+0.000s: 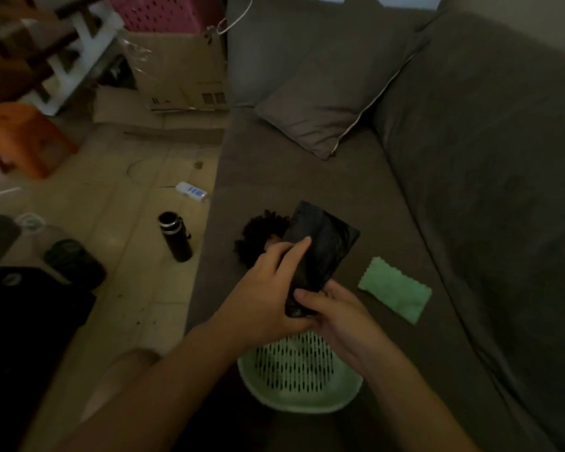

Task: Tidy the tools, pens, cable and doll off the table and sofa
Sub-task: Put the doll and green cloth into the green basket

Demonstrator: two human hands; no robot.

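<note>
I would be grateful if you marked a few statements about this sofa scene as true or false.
1. The left hand and the right hand both hold the black flat object. True.
2. The green cloth lies in the basket. False: it lies on the sofa, outside the basket.
3. The black bottle stands on the floor. True.
4. The pillow lies on the floor. False: it is on the sofa.

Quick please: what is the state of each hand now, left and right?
Left hand: holding the black packet, fingers round its lower part.
Right hand: holding the same packet's lower end.
</note>
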